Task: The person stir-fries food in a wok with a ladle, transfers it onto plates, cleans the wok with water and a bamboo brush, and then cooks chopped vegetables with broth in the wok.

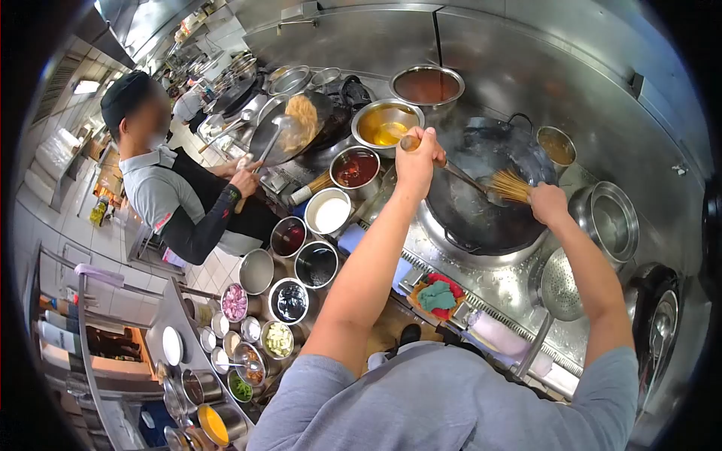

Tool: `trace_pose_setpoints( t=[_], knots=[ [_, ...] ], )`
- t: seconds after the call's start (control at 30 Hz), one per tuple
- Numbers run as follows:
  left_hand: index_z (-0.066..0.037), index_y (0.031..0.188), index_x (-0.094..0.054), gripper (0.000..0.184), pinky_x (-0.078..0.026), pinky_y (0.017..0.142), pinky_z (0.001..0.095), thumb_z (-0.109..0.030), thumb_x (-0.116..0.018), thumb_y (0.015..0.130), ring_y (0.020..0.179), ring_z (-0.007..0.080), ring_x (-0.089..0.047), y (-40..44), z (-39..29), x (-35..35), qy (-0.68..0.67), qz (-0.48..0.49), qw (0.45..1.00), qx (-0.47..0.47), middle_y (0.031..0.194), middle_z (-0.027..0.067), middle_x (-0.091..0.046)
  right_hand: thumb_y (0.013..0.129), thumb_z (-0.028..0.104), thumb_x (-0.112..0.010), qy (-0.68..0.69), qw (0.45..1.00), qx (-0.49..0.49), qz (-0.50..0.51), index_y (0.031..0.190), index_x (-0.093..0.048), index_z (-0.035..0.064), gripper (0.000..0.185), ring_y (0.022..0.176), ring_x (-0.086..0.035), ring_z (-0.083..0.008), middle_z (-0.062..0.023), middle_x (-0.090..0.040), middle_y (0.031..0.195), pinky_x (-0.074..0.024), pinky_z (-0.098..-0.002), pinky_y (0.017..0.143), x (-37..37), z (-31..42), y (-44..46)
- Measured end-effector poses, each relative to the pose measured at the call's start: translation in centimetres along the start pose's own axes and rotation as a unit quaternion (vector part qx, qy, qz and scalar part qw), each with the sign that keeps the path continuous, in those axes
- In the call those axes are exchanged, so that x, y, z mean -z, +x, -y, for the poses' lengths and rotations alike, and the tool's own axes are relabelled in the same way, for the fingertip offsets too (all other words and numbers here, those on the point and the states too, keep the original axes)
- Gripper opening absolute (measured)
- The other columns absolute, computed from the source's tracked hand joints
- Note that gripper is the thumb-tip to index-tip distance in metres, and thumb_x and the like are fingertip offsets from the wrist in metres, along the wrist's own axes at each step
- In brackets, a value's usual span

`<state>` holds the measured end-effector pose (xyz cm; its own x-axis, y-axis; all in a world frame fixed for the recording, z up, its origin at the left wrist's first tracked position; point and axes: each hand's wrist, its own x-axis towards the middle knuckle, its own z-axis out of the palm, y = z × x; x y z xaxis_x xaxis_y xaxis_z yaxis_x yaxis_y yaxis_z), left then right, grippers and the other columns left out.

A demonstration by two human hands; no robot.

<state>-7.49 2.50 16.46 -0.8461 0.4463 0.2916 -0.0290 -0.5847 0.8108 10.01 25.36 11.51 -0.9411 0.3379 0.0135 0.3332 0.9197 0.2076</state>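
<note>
Far left, a co-worker (pixel 197 184) holds up a pan (pixel 261 138); next, here's the left hand (pixel 418 159), wrapped round a ladle (pixel 466 179) slanting down into the black wok (pixel 470 225); and the right hand (pixel 549 204), clamped on a straw brush (pixel 509 186) over that same wok.

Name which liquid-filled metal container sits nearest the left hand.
The bowl of yellow liquid, right by the left hand in the image; the pot with dark-red contents and the pot with red-brown contents sit farther away.
</note>
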Motion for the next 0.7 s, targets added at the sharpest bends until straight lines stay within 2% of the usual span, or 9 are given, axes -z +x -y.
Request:
trace_pose_setpoints(
  t=[0.1,0.17,0.27,0.37,0.43,0.5,0.57,0.63,0.7],
  knots=[
    [-0.007,0.067,-0.039,0.027,-0.04,0.048,0.0277,-0.015,-0.049,0.091,0.049,0.0138,-0.046,1.9,0.2,-0.8,-0.033,-0.019,0.999,0.02,0.054,0.0035,-0.044,0.073,0.009,-0.057,0.002,0.998,0.051,-0.04,0.084,-0.066,0.0105,0.014,0.077,-0.063,-0.0286,-0.0126,-0.061,0.083,-0.0514,-0.0395,0.064,1.3,0.9,-1.5],
    [-0.01,0.071,-0.038,0.022,-0.045,0.06,0.0327,-0.012,-0.047,0.091,0.053,0.0135,-0.043,2.6,0.2,-1.1,0.018,-0.02,1.0,0.012,0.057,0.0004,-0.038,0.073,0.01,-0.057,0.017,0.997,0.068,-0.029,0.084,-0.065,0.0093,0.014,0.077,-0.063,-0.0284,-0.0115,-0.062,0.083,-0.0515,-0.0394,0.064,0.0,0.4,-1.3],
    [-0.01,0.07,-0.038,0.023,-0.046,0.058,0.0329,-0.011,-0.047,0.09,0.052,0.014,-0.044,2.9,-0.2,-1.7,0.03,-0.038,0.998,0.028,0.056,0.0006,-0.039,0.073,0.01,-0.057,-0.021,1.0,0.018,-0.013,0.087,-0.065,0.0119,0.016,0.077,-0.063,-0.0298,-0.0123,-0.061,0.086,-0.0511,-0.0398,0.065,-0.8,-3.0,1.1],
    [-0.01,0.071,-0.039,0.021,-0.046,0.056,0.0329,-0.011,-0.048,0.09,0.051,0.014,-0.044,3.3,-0.8,-2.5,0.051,-0.06,0.997,0.028,0.057,0.0005,-0.039,0.074,0.009,-0.056,0.059,0.993,0.085,-0.052,0.086,-0.066,0.0126,0.016,0.078,-0.063,-0.03,-0.0136,-0.062,0.086,-0.0509,-0.0402,0.066,1.4,-1.6,-1.9],
    [-0.009,0.073,-0.039,0.02,-0.045,0.055,0.0328,-0.011,-0.049,0.089,0.051,0.0137,-0.043,3.7,-0.3,-2.7,0.057,-0.031,0.998,-0.002,0.057,0.0002,-0.04,0.074,0.01,-0.057,0.08,0.994,0.069,-0.025,0.085,-0.066,0.0112,0.015,0.078,-0.063,-0.0312,-0.0139,-0.062,0.085,-0.0506,-0.0412,0.068,-0.8,-1.8,-1.7],
    [-0.009,0.074,-0.04,0.018,-0.045,0.055,0.0328,-0.011,-0.049,0.089,0.051,0.0136,-0.043,3.6,-0.6,-3.7,0.072,-0.049,0.996,0.027,0.057,0.0004,-0.04,0.075,0.011,-0.057,0.082,0.997,-0.001,-0.013,0.085,-0.066,0.011,0.014,0.079,-0.062,-0.0319,-0.014,-0.061,0.086,-0.0502,-0.0415,0.069,-1.9,-3.6,0.4],
    [-0.008,0.075,-0.041,0.017,-0.045,0.055,0.0324,-0.011,-0.049,0.089,0.051,0.0137,-0.043,3.7,-0.8,-4.3,0.084,-0.037,0.996,0.016,0.057,0.0007,-0.04,0.076,0.012,-0.056,0.035,0.998,0.026,-0.036,0.085,-0.065,0.0108,0.013,0.079,-0.063,-0.0312,-0.0135,-0.061,0.086,-0.0501,-0.0417,0.069,-1.6,-3.2,0.3],
    [-0.008,0.074,-0.041,0.017,-0.045,0.054,0.032,-0.01,-0.048,0.089,0.051,0.0135,-0.044,4.4,-0.4,-4.3,0.096,-0.021,0.995,-0.004,0.057,0.001,-0.04,0.076,0.011,-0.055,0.104,0.992,0.065,-0.042,0.084,-0.066,0.0113,0.014,0.08,-0.063,-0.0305,-0.0138,-0.062,0.088,-0.0503,-0.0408,0.069,-0.2,-1.7,-1.6],
    [-0.009,0.072,-0.04,0.019,-0.045,0.053,0.0319,-0.009,-0.048,0.089,0.052,0.0133,-0.043,4.5,-0.6,-4.6,0.099,-0.039,0.994,0.007,0.058,0.0011,-0.04,0.076,0.011,-0.054,0.11,0.991,0.057,-0.047,0.082,-0.067,0.0116,0.014,0.076,-0.063,-0.0312,-0.0132,-0.063,0.083,-0.0509,-0.0407,0.066,-2.2,-2.0,-0.7]
  ],
)
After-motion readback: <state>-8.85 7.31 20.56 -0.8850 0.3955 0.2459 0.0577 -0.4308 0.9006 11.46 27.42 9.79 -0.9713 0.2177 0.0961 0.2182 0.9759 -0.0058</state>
